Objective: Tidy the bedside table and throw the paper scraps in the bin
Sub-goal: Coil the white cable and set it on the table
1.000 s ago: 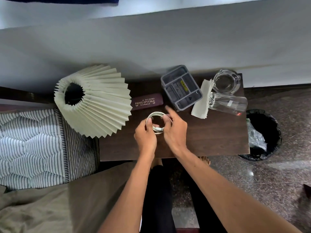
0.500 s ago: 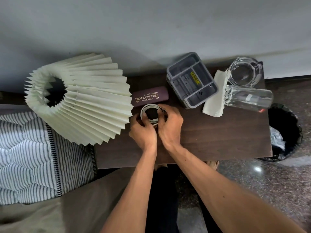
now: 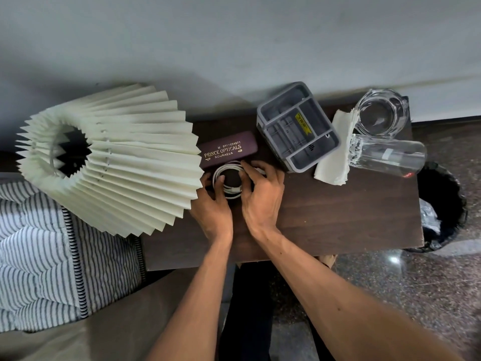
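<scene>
A coiled white cable (image 3: 228, 190) rests on the dark wooden bedside table (image 3: 338, 217), just in front of a maroon spectacle case (image 3: 227, 150). My left hand (image 3: 212, 207) grips the coil's left side and my right hand (image 3: 261, 196) grips its right side, fingers curled over the loops. A torn piece of white paper (image 3: 334, 155) lies at the back right, between a grey compartment tray (image 3: 299, 126) and a clear glass lying on its side (image 3: 387, 155). A black bin (image 3: 442, 204) with a liner stands on the floor off the table's right edge.
A pleated cream lampshade (image 3: 125, 162) leans over the table's left end. A round glass jar (image 3: 381, 113) stands at the back right corner. A striped pillow (image 3: 39, 251) and beige bedding lie to the left. The wall runs behind the table.
Both hands have carried the cable coil away from me and down to the table, next to the spectacle case. The camera has moved closer and shifted left.
</scene>
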`<action>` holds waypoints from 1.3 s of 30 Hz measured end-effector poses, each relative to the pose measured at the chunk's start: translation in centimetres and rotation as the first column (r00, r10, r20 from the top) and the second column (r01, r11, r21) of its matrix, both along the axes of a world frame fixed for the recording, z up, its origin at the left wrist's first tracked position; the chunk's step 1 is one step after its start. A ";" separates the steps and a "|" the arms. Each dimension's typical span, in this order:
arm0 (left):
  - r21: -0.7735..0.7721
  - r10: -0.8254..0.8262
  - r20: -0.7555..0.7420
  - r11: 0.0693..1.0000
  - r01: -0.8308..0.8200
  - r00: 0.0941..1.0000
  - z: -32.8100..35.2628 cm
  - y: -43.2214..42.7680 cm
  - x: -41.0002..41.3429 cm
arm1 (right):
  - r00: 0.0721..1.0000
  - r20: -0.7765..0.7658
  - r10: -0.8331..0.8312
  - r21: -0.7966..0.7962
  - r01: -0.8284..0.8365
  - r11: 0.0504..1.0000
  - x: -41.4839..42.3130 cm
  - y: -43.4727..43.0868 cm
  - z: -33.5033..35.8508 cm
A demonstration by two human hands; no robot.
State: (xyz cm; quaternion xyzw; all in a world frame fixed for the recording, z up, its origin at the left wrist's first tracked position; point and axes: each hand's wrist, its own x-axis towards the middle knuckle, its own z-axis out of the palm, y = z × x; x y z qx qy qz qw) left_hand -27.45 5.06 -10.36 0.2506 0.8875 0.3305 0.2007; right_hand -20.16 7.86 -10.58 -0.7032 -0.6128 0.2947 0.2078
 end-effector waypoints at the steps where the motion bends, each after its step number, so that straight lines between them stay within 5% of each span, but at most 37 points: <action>1: 0.020 0.013 0.016 1.000 -0.014 1.000 0.0 0.0 0.1 | 1.000 0.010 0.002 0.003 -0.002 1.000 0.0 -0.1 0.0; 10: 0.053 -0.070 -0.072 0.996 0.074 0.995 -0.1 -0.5 0.5 | 0.998 0.028 0.061 0.000 -0.061 0.998 0.3 -0.3 -0.2; 27: 0.247 0.035 0.106 0.967 -0.060 0.994 0.6 -2.0 0.1 | 0.983 -0.129 -0.132 0.004 0.134 0.991 0.8 0.5 0.2; 39: 0.126 0.016 -0.069 0.992 -0.007 0.997 -0.9 -1.0 -0.4 | 0.989 -0.150 -0.018 0.009 0.019 1.000 2.3 0.1 -0.7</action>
